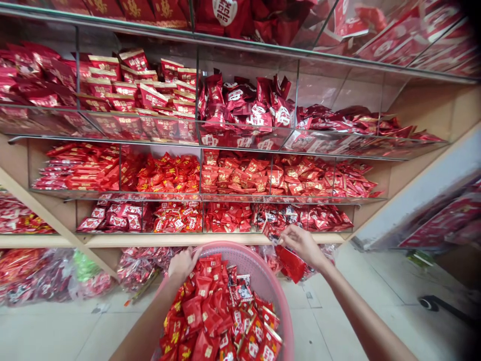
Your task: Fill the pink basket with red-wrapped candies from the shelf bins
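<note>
A pink perforated basket (259, 273) heaped with small red candy packets (214, 311) sits low in the middle of the head view. My left hand (183, 263) grips its far rim, fingers curled over the edge. My right hand (302, 243) reaches to the lowest shelf bin (300, 218) at the right. Its fingers pinch together at the red packets there; what they hold is too small to name. A larger red bag (291, 263) hangs just under that hand.
Clear-fronted shelf bins (233, 140) in several tiers hold red packets of different kinds. A wooden shelf ledge (112, 239) runs under the lowest tier. Clear plastic sacks of sweets (48, 276) lie on the tiled floor at left. A white wall panel (421, 200) stands at right.
</note>
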`<state>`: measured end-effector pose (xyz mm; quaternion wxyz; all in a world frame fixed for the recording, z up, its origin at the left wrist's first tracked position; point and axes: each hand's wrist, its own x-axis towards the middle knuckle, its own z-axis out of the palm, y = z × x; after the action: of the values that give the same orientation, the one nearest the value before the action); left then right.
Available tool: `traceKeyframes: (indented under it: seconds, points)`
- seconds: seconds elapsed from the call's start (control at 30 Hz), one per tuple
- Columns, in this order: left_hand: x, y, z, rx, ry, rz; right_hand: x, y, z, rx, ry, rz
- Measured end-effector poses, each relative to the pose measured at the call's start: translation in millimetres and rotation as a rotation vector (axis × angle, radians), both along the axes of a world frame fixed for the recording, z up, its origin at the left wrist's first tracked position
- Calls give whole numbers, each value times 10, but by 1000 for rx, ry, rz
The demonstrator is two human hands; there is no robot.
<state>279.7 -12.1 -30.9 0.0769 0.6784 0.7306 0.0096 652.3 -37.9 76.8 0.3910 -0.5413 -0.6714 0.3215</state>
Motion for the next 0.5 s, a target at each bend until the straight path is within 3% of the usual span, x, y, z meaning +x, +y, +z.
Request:
traceKeyframes:
  seconds: [0.1,0.23,0.37,0.5]
  points:
    - [5,-5,13,-3,-2,-6,-302,-240,-257,-141,154,85]
    - [2,-21,44,-7,-2,-3,-694,-313,-802,-368,255,93]
    - [-7,-25,44,1,-4,-3,-895,-210,-1233,-445,217,-76]
    - [-2,-17,35,11,3,-2,-959,-172,-1408,-348,83,-247]
